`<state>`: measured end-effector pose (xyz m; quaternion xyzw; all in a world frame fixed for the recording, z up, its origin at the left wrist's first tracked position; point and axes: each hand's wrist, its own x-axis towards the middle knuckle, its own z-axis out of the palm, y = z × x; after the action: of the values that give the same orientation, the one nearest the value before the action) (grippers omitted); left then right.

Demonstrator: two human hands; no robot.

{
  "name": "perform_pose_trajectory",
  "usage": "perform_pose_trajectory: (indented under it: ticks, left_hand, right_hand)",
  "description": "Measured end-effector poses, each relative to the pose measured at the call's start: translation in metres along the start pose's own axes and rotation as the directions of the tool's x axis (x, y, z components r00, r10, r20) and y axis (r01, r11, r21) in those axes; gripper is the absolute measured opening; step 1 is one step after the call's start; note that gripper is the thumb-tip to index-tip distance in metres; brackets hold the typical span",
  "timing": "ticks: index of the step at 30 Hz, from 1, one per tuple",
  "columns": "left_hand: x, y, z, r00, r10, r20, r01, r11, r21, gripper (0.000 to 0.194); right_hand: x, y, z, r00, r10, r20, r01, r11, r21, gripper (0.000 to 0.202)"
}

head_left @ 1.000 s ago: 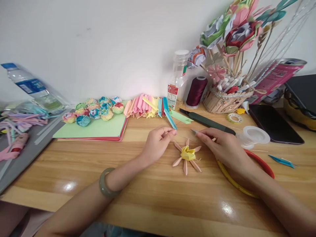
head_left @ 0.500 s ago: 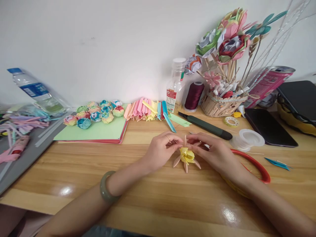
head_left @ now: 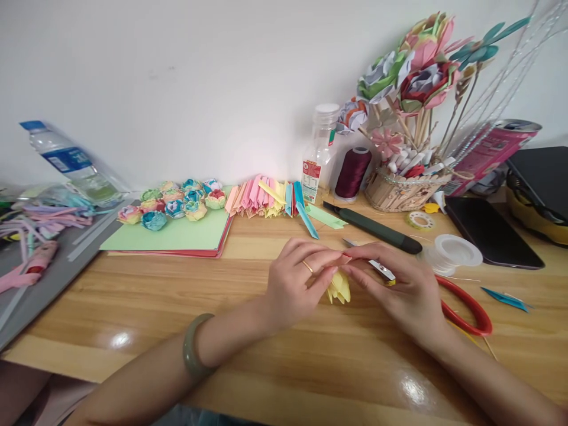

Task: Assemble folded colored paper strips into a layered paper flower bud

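At the far left, a plastic bottle (head_left: 66,160) is leaned against the wall, and pastel strips (head_left: 57,216) are heaped on a grey mat (head_left: 53,290). Next, small paper flowers (head_left: 174,208) are gathered at the back of a stack of coloured sheets (head_left: 177,241), and beside it folded paper pieces (head_left: 260,198) are packed in a row.

In the middle, the left hand (head_left: 297,284) is bent inward; its thumb and fingers are brought narrowly together on the peach part of a paper flower (head_left: 339,289). The flower is located between the two hands, just above the wooden table (head_left: 266,378). Its yellow petals are pointed down and toward the near edge, so the long axis is directed from the fingertips to the wearer, nearly upright in the view. The upper end is mostly covered by fingers.

From the right side, the same part is pinched by the right hand (head_left: 399,284). Scissors (head_left: 487,319) are partly hidden under this hand; whether they are gripped cannot be told. Behind it, a utility knife (head_left: 381,231) is laid diagonally. Farther right, a white spool (head_left: 461,251) and a phone (head_left: 494,234) are seen.
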<state>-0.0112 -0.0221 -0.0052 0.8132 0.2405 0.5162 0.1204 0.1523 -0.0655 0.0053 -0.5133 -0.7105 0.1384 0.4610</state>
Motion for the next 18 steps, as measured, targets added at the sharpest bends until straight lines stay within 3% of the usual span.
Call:
perform_pose_trajectory:
  ticks: [18]
  left_hand:
    - [-0.0007, -0.0016, 0.0012, 0.999, -0.025, -0.048, 0.018, 0.989, -0.148, 0.017]
  right_hand:
    - [-0.0021, -0.0007, 0.0001, 0.992, -0.11, -0.058, 0.104, 0.99, -0.092, 0.015]
